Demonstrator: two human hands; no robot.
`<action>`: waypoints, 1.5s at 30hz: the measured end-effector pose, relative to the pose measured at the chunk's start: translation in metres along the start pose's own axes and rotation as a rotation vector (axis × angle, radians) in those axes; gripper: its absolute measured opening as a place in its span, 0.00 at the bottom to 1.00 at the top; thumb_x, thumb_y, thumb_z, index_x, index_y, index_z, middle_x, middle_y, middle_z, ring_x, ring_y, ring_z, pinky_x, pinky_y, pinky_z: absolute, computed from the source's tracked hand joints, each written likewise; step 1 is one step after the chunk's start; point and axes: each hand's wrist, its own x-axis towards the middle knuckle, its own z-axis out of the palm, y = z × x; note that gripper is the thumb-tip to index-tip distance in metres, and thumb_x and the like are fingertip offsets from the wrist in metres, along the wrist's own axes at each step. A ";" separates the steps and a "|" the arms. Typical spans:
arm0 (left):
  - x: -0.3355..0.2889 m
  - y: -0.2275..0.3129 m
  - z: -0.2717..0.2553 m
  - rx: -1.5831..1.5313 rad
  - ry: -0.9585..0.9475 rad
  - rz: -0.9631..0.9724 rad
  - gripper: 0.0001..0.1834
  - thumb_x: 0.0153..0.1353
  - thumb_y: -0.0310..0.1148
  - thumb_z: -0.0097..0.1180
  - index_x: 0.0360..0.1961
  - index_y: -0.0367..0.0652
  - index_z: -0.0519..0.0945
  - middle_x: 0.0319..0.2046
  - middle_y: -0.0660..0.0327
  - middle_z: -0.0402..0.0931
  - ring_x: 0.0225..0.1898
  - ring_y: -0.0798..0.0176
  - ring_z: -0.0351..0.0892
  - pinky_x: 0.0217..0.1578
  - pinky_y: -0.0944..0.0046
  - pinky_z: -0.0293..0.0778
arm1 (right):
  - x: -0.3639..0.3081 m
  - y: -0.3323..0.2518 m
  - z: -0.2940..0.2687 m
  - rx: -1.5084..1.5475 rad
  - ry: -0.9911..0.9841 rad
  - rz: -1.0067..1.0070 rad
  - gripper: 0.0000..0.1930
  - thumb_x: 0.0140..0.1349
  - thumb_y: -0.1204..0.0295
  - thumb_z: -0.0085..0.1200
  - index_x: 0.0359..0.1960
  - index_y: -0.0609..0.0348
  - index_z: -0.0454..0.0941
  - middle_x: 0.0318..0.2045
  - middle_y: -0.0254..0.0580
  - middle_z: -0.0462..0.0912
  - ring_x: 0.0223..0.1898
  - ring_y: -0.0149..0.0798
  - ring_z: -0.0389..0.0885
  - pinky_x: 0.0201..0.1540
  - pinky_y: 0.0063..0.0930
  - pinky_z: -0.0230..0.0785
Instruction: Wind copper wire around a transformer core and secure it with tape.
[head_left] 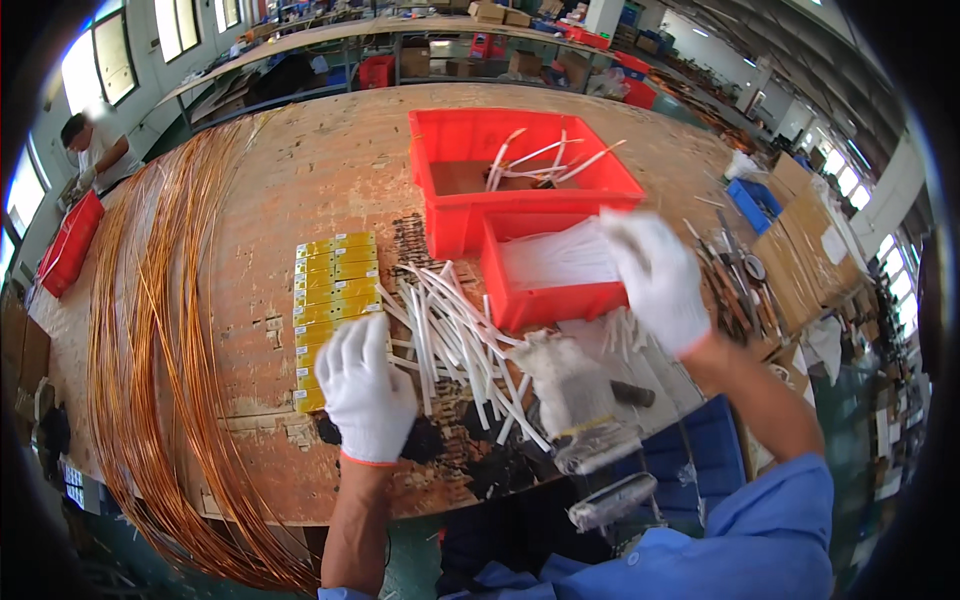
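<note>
Red small bin [560, 300] contains clear tubing; right hand [655, 275] rests open on it, gripping nothing. Larger red bin [450, 215] holds white tubes. Left hand [365, 385] lies open beside loose white tubes [450, 330], gripping nothing.

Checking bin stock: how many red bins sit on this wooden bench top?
2. The large red bin sits mid-bench holding a few white tubes; the small red bin is right in front, under the right hand. Others may be hidden.

A loose heap of thin white tubes [455, 330] lies crossed on the worktop, and at its 2 o'clock a small red bin [550, 300] holds more white tubes.
</note>
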 end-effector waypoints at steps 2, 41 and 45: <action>-0.009 -0.008 -0.001 0.082 -0.197 -0.019 0.35 0.56 0.23 0.59 0.69 0.38 0.77 0.67 0.45 0.77 0.75 0.39 0.70 0.80 0.39 0.56 | -0.058 -0.045 -0.055 0.016 -0.079 0.118 0.15 0.68 0.80 0.66 0.55 0.59 0.87 0.48 0.52 0.89 0.50 0.58 0.89 0.53 0.45 0.82; -0.026 0.176 -0.098 -1.316 -0.658 -0.391 0.34 0.66 0.28 0.76 0.72 0.33 0.78 0.52 0.58 0.86 0.51 0.70 0.84 0.53 0.64 0.83 | -0.312 -0.233 -0.073 1.025 -0.277 0.933 0.30 0.77 0.79 0.50 0.80 0.70 0.67 0.35 0.40 0.84 0.24 0.27 0.77 0.30 0.22 0.76; -0.029 0.200 -0.097 -1.143 -0.638 -0.294 0.30 0.63 0.30 0.79 0.65 0.35 0.83 0.49 0.58 0.89 0.51 0.70 0.87 0.55 0.63 0.84 | -0.308 -0.232 -0.045 1.566 0.004 1.191 0.26 0.80 0.72 0.55 0.74 0.74 0.72 0.51 0.50 0.86 0.35 0.34 0.86 0.45 0.30 0.83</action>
